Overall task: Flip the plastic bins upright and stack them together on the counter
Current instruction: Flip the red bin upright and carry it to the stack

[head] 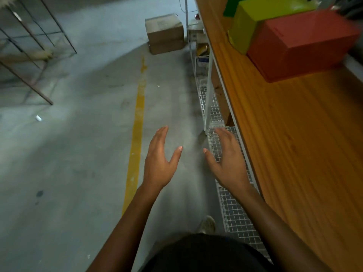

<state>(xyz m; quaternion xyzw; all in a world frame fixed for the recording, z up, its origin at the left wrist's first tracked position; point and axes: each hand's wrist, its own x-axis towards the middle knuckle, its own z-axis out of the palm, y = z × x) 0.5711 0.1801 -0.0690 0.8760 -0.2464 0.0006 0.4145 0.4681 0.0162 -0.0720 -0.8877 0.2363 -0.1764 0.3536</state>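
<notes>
Dark clothing fills the bottom edge, and two bare forearms reach forward from it, beside a pale shoe (207, 224) on the floor (78, 154). The left hand (159, 163) hangs over the grey concrete near a yellow painted line (135, 146). The right hand (227, 161) hovers above the wire shelf (233, 213) that runs under the counter (294, 144). Both hands are spread, fingers straight and thumbs angled inward toward each other. They are apart and neither holds nor touches anything. That posture reads as readiness to take something wide between two palms, which suits a bin better than a one-handed pinch would.

The bins are well ahead and off to the right, at the far end of the wooden counter. A red bin (300, 46) is closest, with a yellow-green bin (253, 22) pressed against its far side, and something darker green (229, 6) shows behind that, though blur makes it hard to say whether it is a third bin. The red and yellow-green ones show flat closed tops and flare toward the counter, so they appear to rest mouth down, which is why they need turning before they can nest. None has been flipped or stacked yet.

Two cardboard boxes (165, 34) are stacked on the floor further along.
</notes>
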